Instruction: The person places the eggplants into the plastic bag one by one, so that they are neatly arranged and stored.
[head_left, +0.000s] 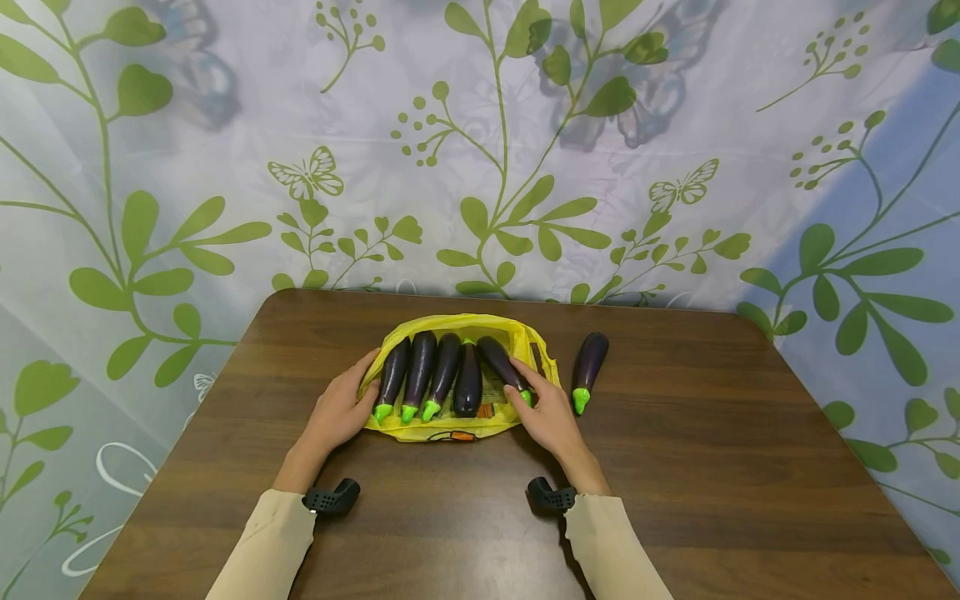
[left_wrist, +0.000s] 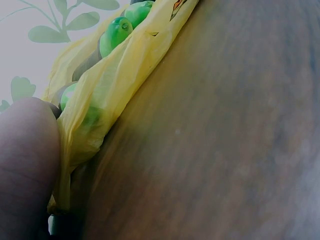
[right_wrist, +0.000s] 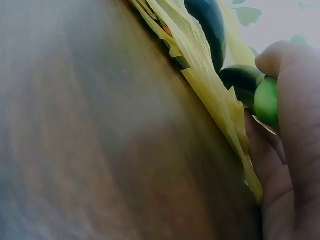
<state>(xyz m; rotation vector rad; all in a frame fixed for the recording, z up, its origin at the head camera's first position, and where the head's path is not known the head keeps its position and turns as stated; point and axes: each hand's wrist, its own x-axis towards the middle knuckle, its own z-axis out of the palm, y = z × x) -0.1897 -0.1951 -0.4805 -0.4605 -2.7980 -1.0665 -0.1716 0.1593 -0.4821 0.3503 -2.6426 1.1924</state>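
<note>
A yellow plastic bag (head_left: 442, 431) lies on the table with its mouth spread wide. Inside it, several dark purple eggplants (head_left: 420, 367) with bright green stem ends sit side by side; one eggplant (head_left: 468, 387) points its stem away from me. My left hand (head_left: 341, 408) grips the bag's left side, its fingers partly hidden by the plastic. At the bag's right side, my right hand (head_left: 551, 421) holds the rightmost eggplant (head_left: 495, 357), with thumb and fingers around its green end (right_wrist: 266, 101). Another eggplant (head_left: 591, 362) lies on the table outside the bag, right of my right hand.
The brown wooden table (head_left: 712, 467) has rounded far corners. Just behind it hangs a pale curtain (head_left: 420, 208) printed with green leaves and butterflies. A black wrist mount (head_left: 332, 497) sits on the left wrist, and another black mount (head_left: 551, 496) on the right.
</note>
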